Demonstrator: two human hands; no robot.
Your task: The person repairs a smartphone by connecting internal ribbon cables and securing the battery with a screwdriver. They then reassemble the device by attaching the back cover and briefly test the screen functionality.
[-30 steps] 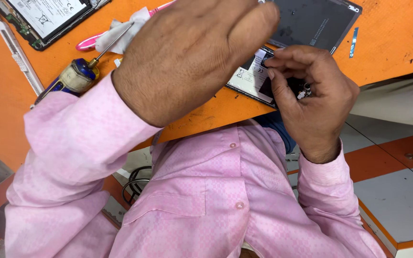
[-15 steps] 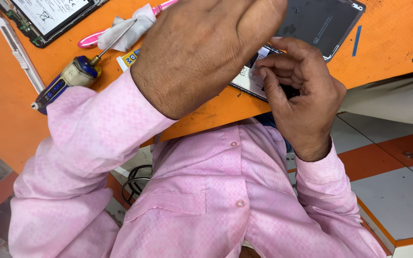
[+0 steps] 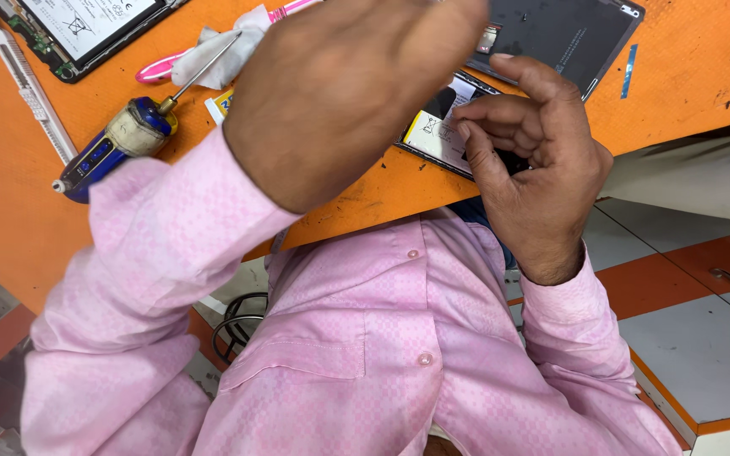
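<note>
An opened phone [image 3: 437,131] with a white-labelled battery lies at the near edge of the orange table [image 3: 703,76]. My right hand [image 3: 534,169] rests on it, thumb and curled fingers pinching at its right end, and covers that part. My left hand [image 3: 340,93] is raised close to the camera, back of the hand toward me. Its fingers run out of the top of the view, so what they hold is hidden. It blocks the middle of the table.
A blue-handled screwdriver [image 3: 116,143] lies at left, its shaft reaching a white cloth [image 3: 230,42] and a pink-handled tool [image 3: 158,69]. Another dismantled phone [image 3: 86,25] and a white strip [image 3: 31,93] sit far left. A dark back cover [image 3: 568,34] lies behind the right hand.
My left hand has drifted up and to the right, nearer the camera. My right hand's fingers have loosened a little on the phone, index finger stretched out.
</note>
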